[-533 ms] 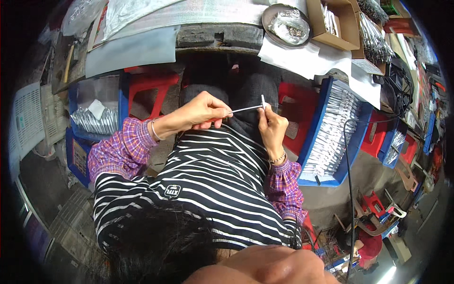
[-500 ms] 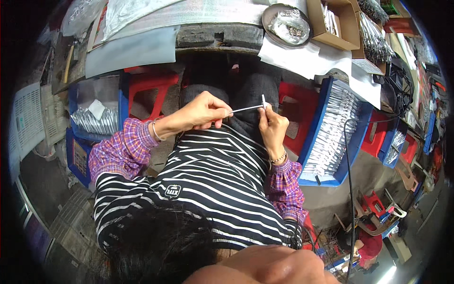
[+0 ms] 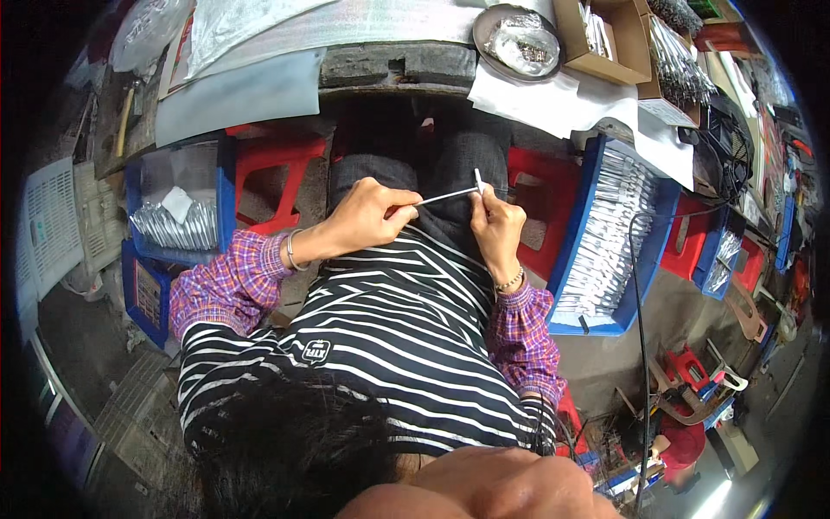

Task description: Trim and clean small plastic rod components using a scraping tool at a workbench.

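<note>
Rod [image 3: 446, 197] between left hand [image 3: 373, 214] and right hand [image 3: 497, 223]

Thin and grey, over the dark trousers [image 3: 462, 151], long axis running left to right, right end slightly farther off. Short pale stick [image 3: 477, 177] at that right end, set crosswise and pointing far. Thumb and fingers of the left hand pinched on the rod's left end; thumb and finger of the right hand pinched around the stick's near end, so the right hand nearer to the crossing. Joined or merely touching there: cannot tell.

To the right, past a red stool [image 3: 553, 177], a large blue bin [image 3: 661, 221] packed with rows of silvery pieces [image 3: 609, 233]; farther right, a smaller blue bin [image 3: 705, 272] with more silvery contents. To the left, a blue tray [image 3: 226, 186] with a bank of silvery strips [image 3: 164, 229] and a white scrap [image 3: 178, 204] on top; just nearer, a blue crate [image 3: 130, 285], contents too unclear to name. On the far counter [image 3: 363, 65], a dark dish [image 3: 483, 45] bearing a clear bag [image 3: 519, 43] of small metal bits; just to the right, an open cardboard box [image 3: 638, 62] holding slim white pieces [image 3: 596, 35].
</note>
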Tool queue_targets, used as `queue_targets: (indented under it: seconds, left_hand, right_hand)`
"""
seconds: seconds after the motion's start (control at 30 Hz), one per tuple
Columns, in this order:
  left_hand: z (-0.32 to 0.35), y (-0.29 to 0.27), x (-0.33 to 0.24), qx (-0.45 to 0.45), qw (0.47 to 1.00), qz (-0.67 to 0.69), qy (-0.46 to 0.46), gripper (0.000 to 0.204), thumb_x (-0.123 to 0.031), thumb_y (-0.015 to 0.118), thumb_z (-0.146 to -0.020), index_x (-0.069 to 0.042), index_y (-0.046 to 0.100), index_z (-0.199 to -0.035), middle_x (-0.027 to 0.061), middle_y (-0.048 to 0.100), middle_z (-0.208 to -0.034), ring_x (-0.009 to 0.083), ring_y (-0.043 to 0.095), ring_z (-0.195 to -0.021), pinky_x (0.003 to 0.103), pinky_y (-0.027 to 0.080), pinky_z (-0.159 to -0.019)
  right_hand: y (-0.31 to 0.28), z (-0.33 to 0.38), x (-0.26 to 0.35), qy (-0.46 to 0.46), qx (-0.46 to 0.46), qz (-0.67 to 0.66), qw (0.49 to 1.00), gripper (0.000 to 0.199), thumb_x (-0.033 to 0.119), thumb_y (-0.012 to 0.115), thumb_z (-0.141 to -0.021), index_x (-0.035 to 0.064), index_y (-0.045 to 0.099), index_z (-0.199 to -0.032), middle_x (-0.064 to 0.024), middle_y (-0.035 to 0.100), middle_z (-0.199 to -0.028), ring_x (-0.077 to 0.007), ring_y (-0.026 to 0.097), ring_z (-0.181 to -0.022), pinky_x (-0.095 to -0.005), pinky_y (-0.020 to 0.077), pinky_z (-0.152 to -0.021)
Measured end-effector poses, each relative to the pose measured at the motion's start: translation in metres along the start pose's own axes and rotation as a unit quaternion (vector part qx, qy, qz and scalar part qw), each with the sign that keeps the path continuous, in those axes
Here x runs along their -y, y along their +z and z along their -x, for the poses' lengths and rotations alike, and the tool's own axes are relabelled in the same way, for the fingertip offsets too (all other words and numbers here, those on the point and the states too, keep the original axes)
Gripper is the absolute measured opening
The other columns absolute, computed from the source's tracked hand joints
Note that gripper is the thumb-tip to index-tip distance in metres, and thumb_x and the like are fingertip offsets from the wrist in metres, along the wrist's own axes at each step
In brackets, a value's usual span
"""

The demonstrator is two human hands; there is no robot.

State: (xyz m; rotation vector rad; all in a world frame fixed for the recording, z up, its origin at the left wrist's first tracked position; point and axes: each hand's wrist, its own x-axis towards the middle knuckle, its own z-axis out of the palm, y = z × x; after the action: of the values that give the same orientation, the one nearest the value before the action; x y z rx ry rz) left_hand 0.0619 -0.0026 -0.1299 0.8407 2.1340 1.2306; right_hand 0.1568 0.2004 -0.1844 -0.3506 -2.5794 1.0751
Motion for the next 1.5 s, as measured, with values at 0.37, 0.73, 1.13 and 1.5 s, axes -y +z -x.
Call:
queue_targets:
  seconds: [0.37,0.73,1.13,1.5]
  left_hand:
    - [-0.003,-0.007,-0.003,0.005,0.980,-0.181,0.084,0.019,-0.020,0.061,-0.082,-0.006,0.066,-0.093,0.0130,0.063,-0.065,0.0299,0.063,-0.059,0.041,0.050,-0.054]
    - [-0.024,0.012,0.006,0.040,0.952,0.295,-0.074,0.018,-0.006,0.064,-0.085,-0.001,0.059,-0.102,0.0010,0.062,-0.091,0.0067,0.058,-0.085,0.023,0.048,-0.078]
    - [-0.035,0.049,-0.003,-0.021,0.958,0.286,-0.026,0.025,0.001,0.063,-0.076,-0.001,0.058,-0.101,0.0013,0.062,-0.081,0.0064,0.058,-0.073,0.023,0.049,-0.066]
    - [-0.039,0.048,-0.003,-0.050,0.976,0.212,-0.001,0.028,0.000,0.064,-0.073,-0.001,0.058,-0.100,0.0025,0.062,-0.080,0.0058,0.057,-0.074,0.024,0.048,-0.067]
  right_hand:
    - [-0.012,-0.009,0.002,-0.009,0.036,0.017,0.999,0.013,0.008,0.067,-0.081,-0.0024,0.068,-0.088,-0.0194,0.042,-0.050,-0.0151,0.043,-0.035,-0.0293,0.0324,-0.039]
    - [-0.037,-0.017,0.020,0.328,0.053,-0.548,0.768,0.030,0.004,0.054,-0.091,-0.0016,0.053,-0.120,-0.0033,0.057,-0.086,-0.0100,0.057,-0.076,-0.0267,0.0527,-0.074]
    - [-0.029,-0.008,0.026,0.331,0.026,-0.513,0.791,0.018,0.002,0.065,-0.084,-0.0022,0.066,-0.101,-0.0003,0.060,-0.095,-0.0084,0.059,-0.082,-0.0190,0.0471,-0.074]
    - [-0.023,-0.004,0.031,0.248,0.038,-0.442,0.861,0.021,-0.002,0.068,-0.079,-0.0019,0.067,-0.100,-0.0017,0.060,-0.092,-0.0092,0.059,-0.082,-0.0211,0.0468,-0.074]
